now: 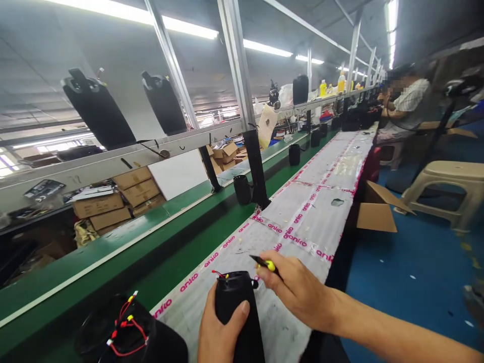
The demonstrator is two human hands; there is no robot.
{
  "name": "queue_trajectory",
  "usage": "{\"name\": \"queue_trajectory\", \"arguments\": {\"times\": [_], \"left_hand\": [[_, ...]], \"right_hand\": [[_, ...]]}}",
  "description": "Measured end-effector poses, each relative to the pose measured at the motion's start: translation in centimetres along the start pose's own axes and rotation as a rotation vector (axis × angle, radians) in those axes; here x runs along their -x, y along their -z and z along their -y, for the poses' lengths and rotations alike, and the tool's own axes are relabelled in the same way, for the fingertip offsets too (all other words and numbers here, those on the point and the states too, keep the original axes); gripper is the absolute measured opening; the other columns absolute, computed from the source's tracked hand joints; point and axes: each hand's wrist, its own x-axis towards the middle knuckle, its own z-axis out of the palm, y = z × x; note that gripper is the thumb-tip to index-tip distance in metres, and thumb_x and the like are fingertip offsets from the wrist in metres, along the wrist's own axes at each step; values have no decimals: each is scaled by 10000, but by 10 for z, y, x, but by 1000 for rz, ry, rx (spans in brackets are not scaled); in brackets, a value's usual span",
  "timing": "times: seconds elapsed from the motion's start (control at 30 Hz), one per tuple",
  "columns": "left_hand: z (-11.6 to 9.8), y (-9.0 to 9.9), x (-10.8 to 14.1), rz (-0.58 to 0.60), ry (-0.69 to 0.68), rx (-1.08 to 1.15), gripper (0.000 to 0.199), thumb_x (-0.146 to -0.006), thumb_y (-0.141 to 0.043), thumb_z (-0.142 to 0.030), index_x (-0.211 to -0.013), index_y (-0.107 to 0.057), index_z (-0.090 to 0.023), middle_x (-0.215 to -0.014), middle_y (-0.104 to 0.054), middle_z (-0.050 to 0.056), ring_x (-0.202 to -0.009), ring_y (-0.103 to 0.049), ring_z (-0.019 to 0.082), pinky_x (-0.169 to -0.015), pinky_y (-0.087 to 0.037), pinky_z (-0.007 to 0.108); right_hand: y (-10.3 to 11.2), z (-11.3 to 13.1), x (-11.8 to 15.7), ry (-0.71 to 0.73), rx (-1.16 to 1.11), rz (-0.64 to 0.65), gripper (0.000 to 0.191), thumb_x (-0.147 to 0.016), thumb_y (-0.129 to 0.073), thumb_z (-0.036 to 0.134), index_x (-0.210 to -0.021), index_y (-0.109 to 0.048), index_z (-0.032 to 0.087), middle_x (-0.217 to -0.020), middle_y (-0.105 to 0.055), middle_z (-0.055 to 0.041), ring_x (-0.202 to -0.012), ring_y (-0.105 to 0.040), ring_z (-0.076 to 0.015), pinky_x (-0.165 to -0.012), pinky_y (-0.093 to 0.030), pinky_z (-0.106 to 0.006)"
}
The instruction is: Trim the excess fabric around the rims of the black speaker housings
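Observation:
My left hand [221,330] is wrapped round a black cylinder [238,307] at the bottom centre, its thumb across the near side. A short red wire with a yellow piece shows at the cylinder's open top, and a black tab sticks out on its right. Just above and to the right, my right hand [291,285] grips a pointed tool [266,263], black with a yellow part, its dark tip aimed left and clear of the cylinder. Left of my left hand stand larger black cylinders [166,338] with red wires and white connectors on top.
A bench covered with wrap [302,201] printed in pink runs forward beside a green conveyor [196,242] carrying black cylinders. Metal posts [236,65] rise along it. At right are an open carton [374,217], a stool [449,176] and a seated person [410,103].

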Motion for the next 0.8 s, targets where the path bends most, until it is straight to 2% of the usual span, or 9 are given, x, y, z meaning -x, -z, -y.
{"name": "queue_trajectory", "arguments": {"times": [0.07, 0.2, 0.3, 0.37, 0.47, 0.53, 0.6, 0.7, 0.8], "left_hand": [[-2, -1, 2, -35, -3, -33, 866, -675, -738, -587, -1369, -486, -135, -1274, -670, 153, -1190, -619, 372, -1055, -433, 504], [-14, -8, 13, -164, 14, -238, 912, -707, -692, -610, -1448, -413, -159, -1352, -623, 187, -1250, -583, 419, -1025, -444, 535], [-15, -12, 19, -232, -14, -401, 949, -749, -662, -647, -1518, -327, -204, -1451, -544, 203, -1256, -569, 460, -980, -454, 579], [-10, -8, 17, -185, -80, -334, 898, -794, -633, -615, -1524, -321, -195, -1498, -505, 189, -1317, -534, 426, -1046, -427, 570], [-1, 6, 7, 25, -98, -65, 831, -807, -641, -582, -1483, -390, -170, -1525, -497, 149, -1423, -442, 346, -1168, -348, 491], [1, 15, 0, 194, -77, 89, 800, -770, -700, -573, -1427, -473, -176, -1470, -564, 129, -1386, -486, 343, -1158, -369, 459], [-2, 20, -3, 288, -70, 200, 737, -743, -744, -544, -1359, -546, -190, -1371, -647, 103, -1301, -563, 342, -1107, -423, 438], [-9, 21, -1, 237, -28, 262, 693, -729, -763, -534, -1303, -570, -197, -1271, -700, 84, -1215, -616, 332, -1030, -472, 416], [-11, 18, 3, 125, -11, 229, 694, -724, -765, -545, -1284, -552, -195, -1234, -708, 82, -1158, -635, 324, -977, -490, 405]], "right_hand": [[4, 1, -4, -79, -139, -22, 256, -1072, -372, 370, -1124, -565, 210, -855, -698, -3, -758, -672, -168, -686, -466, -287], [-2, 2, -8, -109, -163, 159, 360, -1002, -533, 426, -1309, -562, 240, -1034, -729, -27, -890, -692, -210, -778, -477, -321], [-12, 2, -8, -110, -164, 217, 386, -968, -586, 460, -1294, -591, 254, -992, -728, -19, -862, -680, -213, -761, -468, -320], [-18, 0, -8, -113, -201, 193, 302, -967, -588, 462, -1158, -637, 234, -934, -713, -9, -828, -656, -196, -739, -452, -308], [-21, -9, -9, -125, -264, 183, 269, -971, -580, 480, -998, -634, 218, -865, -677, 5, -781, -609, -175, -705, -432, -297], [-21, -15, -10, -121, -300, 211, 289, -970, -578, 504, -993, -628, 220, -870, -669, 8, -786, -599, -173, -710, -436, -298], [-20, -17, -10, -108, -314, 246, 293, -977, -569, 511, -1034, -622, 228, -921, -678, 5, -829, -612, -177, -742, -449, -304], [-16, -13, -6, -106, -227, 218, 301, -1009, -526, 479, -1180, -559, 234, -1044, -687, -19, -914, -641, -191, -796, -460, -324], [-12, -4, -3, -11, -54, 179, 238, -1062, -409, 398, -1159, -513, 208, -968, -676, -30, -834, -652, -194, -726, -447, -330]]}}
